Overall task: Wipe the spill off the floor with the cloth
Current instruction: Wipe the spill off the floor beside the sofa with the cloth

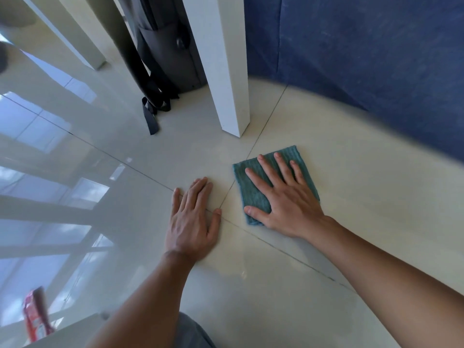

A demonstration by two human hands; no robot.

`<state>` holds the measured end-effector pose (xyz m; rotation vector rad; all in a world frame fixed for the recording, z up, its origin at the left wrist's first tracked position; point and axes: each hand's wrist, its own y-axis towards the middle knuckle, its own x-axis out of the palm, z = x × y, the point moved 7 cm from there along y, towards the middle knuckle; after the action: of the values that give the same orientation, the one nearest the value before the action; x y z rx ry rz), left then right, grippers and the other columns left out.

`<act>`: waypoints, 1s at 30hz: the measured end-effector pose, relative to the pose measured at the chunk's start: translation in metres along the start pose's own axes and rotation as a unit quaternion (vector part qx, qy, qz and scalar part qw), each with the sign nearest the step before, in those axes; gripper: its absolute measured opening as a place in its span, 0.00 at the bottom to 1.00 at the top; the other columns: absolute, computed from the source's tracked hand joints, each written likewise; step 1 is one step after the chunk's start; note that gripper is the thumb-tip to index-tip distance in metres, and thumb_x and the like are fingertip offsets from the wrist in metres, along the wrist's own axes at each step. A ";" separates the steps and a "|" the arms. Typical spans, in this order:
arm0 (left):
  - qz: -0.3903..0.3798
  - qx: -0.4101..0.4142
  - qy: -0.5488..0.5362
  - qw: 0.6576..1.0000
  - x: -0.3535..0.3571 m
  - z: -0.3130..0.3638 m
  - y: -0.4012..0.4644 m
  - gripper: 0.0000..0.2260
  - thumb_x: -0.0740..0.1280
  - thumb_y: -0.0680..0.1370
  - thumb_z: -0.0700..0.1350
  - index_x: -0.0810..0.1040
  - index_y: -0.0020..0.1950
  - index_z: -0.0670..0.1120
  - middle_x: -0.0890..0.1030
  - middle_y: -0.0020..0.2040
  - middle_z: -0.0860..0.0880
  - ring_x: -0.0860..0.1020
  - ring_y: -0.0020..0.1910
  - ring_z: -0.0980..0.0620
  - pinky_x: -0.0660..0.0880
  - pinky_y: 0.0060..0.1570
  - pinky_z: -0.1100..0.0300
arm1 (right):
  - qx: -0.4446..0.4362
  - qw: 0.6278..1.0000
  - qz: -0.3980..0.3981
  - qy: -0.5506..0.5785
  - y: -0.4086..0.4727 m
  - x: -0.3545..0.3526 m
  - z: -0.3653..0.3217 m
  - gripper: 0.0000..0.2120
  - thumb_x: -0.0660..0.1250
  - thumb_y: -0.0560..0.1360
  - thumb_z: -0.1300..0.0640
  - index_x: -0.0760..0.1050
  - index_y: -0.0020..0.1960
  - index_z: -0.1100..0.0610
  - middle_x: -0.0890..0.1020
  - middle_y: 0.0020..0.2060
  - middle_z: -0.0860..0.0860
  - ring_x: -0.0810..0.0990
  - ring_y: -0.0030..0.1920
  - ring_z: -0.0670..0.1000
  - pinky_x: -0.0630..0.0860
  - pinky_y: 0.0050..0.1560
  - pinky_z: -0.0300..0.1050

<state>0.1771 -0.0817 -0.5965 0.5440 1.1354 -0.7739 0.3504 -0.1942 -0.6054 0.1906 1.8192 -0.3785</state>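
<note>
A folded teal cloth (298, 158) lies flat on the glossy cream tile floor (351, 172). My right hand (286, 197) presses down on the cloth with fingers spread, palm over its near half. My left hand (193, 217) rests flat on the bare tile just left of the cloth, fingers together, holding nothing. A faint wet sheen (241, 272) shows on the tile between my forearms; I cannot tell the spill's outline.
A white table leg (226, 79) stands just beyond the cloth. A dark grey bag with straps (163, 71) leans behind it. Blue fabric (376, 59) covers the far right. A red packet (35, 315) sits at the lower left on a white ledge.
</note>
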 end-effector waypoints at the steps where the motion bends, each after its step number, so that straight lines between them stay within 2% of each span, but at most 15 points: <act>1: 0.002 -0.001 -0.002 1.000 -0.001 0.000 0.000 0.26 0.57 0.81 0.55 0.64 0.78 0.47 0.66 0.78 0.51 0.58 0.80 0.53 0.51 0.78 0.43 | -0.010 1.000 -0.002 -0.002 0.008 0.000 -0.004 0.42 0.49 0.75 0.26 0.47 0.83 0.43 0.45 0.84 0.50 0.40 0.82 0.59 0.41 0.80 0.63; 7: 0.006 0.006 -0.017 1.000 -0.002 -0.001 0.001 0.25 0.56 0.82 0.53 0.65 0.77 0.47 0.67 0.77 0.50 0.60 0.79 0.53 0.51 0.78 0.43 | -0.066 0.998 -0.010 -0.009 0.048 0.002 -0.025 0.37 0.46 0.78 0.28 0.45 0.83 0.42 0.43 0.83 0.50 0.38 0.82 0.57 0.40 0.80 0.62; 13: 0.003 0.010 -0.019 1.000 0.000 -0.003 0.002 0.24 0.54 0.82 0.51 0.66 0.77 0.46 0.68 0.77 0.48 0.60 0.79 0.53 0.50 0.79 0.43 | -0.066 0.998 -0.011 -0.012 0.047 0.004 -0.027 0.34 0.45 0.80 0.32 0.43 0.83 0.42 0.43 0.83 0.50 0.37 0.82 0.58 0.40 0.80 0.62; 22: 0.015 0.014 -0.023 1.000 -0.001 -0.002 0.000 0.22 0.52 0.83 0.49 0.67 0.76 0.47 0.68 0.76 0.49 0.61 0.79 0.53 0.49 0.79 0.45 | -0.031 0.999 -0.009 0.024 -0.021 0.016 -0.048 0.35 0.51 0.80 0.34 0.47 0.83 0.45 0.46 0.84 0.52 0.39 0.82 0.59 0.41 0.80 0.64; 30: -0.001 0.021 0.011 1.000 0.001 0.004 -0.001 0.25 0.50 0.83 0.53 0.65 0.77 0.44 0.65 0.78 0.46 0.59 0.79 0.49 0.47 0.79 0.44 | -0.043 0.998 -0.039 0.033 -0.085 0.027 -0.053 0.35 0.51 0.81 0.33 0.45 0.83 0.43 0.43 0.83 0.48 0.35 0.82 0.55 0.42 0.80 0.62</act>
<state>0.1785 -0.0853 -0.5965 0.5879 1.1430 -0.7971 0.2671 -0.2562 -0.6055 0.0731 1.9074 -0.3508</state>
